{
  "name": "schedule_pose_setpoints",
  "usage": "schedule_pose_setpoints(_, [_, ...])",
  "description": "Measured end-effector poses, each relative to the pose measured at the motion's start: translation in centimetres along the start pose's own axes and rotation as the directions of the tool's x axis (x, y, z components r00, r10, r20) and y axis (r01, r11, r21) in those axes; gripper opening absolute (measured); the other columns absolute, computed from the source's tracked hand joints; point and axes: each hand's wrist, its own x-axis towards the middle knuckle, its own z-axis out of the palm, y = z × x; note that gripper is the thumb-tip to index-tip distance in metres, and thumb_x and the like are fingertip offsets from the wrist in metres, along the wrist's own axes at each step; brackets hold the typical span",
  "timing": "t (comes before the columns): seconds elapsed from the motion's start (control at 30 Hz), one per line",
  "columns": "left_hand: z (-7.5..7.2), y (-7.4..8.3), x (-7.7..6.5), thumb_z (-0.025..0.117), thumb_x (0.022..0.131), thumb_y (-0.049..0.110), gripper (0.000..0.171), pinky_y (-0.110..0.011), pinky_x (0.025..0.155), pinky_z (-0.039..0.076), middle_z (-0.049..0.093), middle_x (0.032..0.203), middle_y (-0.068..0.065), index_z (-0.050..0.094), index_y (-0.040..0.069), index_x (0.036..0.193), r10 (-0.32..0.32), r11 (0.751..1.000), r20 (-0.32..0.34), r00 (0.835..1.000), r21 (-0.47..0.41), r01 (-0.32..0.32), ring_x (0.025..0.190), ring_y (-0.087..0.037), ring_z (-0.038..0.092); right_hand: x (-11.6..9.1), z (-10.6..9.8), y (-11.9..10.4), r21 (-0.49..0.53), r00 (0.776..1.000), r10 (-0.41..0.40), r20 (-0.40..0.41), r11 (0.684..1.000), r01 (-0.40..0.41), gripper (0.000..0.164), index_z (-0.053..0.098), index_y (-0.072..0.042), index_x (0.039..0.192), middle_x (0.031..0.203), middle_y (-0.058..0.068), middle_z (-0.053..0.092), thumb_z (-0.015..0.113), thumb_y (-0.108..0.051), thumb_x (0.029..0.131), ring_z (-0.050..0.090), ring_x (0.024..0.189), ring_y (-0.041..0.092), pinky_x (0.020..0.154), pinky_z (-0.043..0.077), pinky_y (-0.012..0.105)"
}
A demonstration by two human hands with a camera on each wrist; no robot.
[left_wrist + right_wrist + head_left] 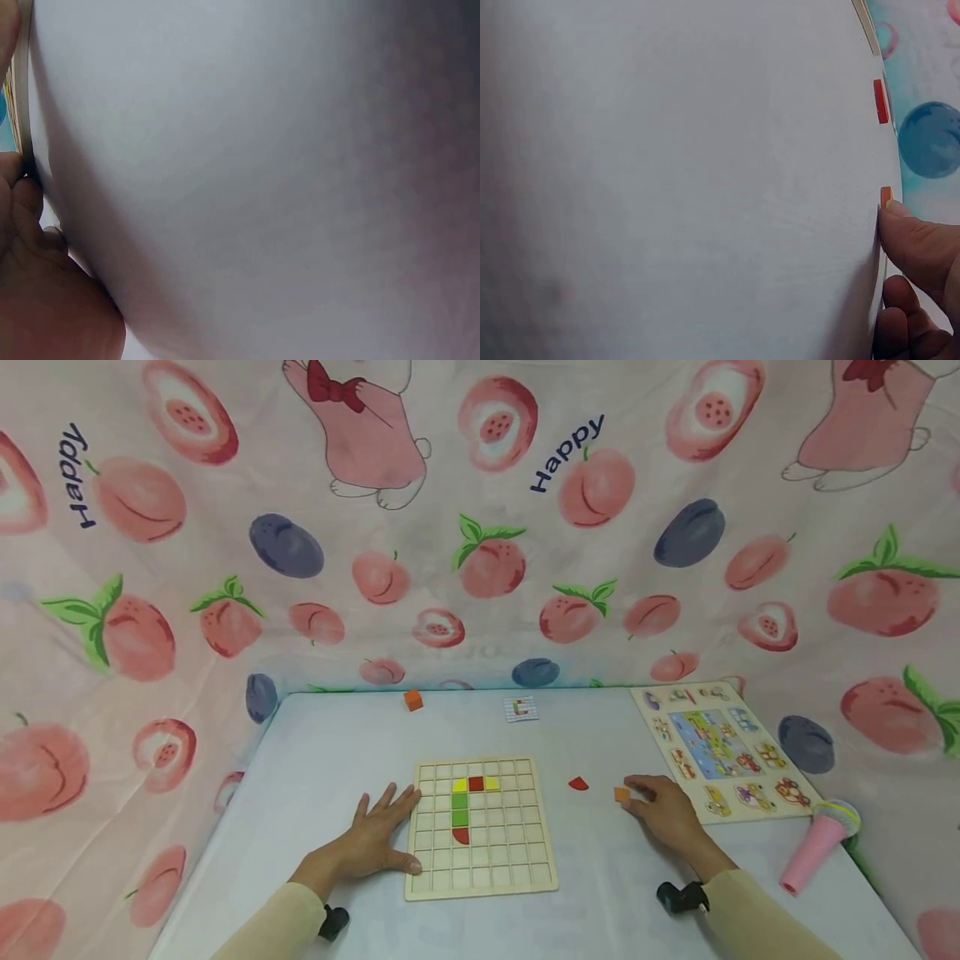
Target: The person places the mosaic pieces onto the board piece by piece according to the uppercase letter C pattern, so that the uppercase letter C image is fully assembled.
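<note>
A square wooden grid board [510,852] lies on the white table. On it sit yellow pieces [492,783] either side of a red square [476,783], green pieces [460,809] below, and a red quarter-round piece [461,836] at the bottom. My left hand [378,837], fingers spread, rests along the board's left edge with fingertips and thumb at the rim. Right of the board, my right hand [663,817] pinches a small orange block [622,794] at the table surface; the right wrist view shows the thumb [919,244] against it. A loose red wedge-shaped piece [578,783] lies between board and right hand.
An orange cube [413,700] and a small pattern card [521,709] lie near the back edge. A picture puzzle board [675,760] lies at the right, beyond my right hand, with a pink microphone [813,852] at its near corner. A fruit-patterned cloth [480,635] hangs behind.
</note>
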Motion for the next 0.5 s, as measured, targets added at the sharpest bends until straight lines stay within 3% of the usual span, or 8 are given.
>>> schedule_pose_setpoints(0.3, [-0.05, 0.3, -0.14, 0.091, 0.07, 0.058, 0.125, -0.062, 0.13, -0.017, 0.019, 0.177, -0.003, 0.026, 0.018, 0.169, -0.001, 1.0, 0.002, 1.0, 0.005, 0.001, 0.166, -0.032, -0.003, 0.05, 0.0, -0.04, 0.024, 0.999, 0.055, 0.001, 0.998, -0.055, 0.035, 0.072, -0.004, 0.13, 0.132, 0.023, 0.065, 0.074, -0.017, 0.098, 0.06, 0.124, 0.043, 0.104, 0.052, 0.06])
schedule_pose_setpoints(0.5, [-0.19, 0.41, -0.16, 0.092, 0.066, 0.057, 0.127, -0.063, 0.129, -0.016, 0.02, 0.177, -0.005, 0.028, 0.016, 0.168, -0.001, 1.0, -0.003, 1.0, -0.013, 0.001, 0.166, -0.034, -0.002, -0.15, -0.18, -0.53, 0.08, 0.998, 0.053, -0.036, 0.996, -0.05, 0.032, 0.073, -0.005, 0.129, 0.126, 0.019, 0.072, 0.073, -0.02, 0.1, 0.065, 0.112, 0.035, 0.093, 0.056, 0.047])
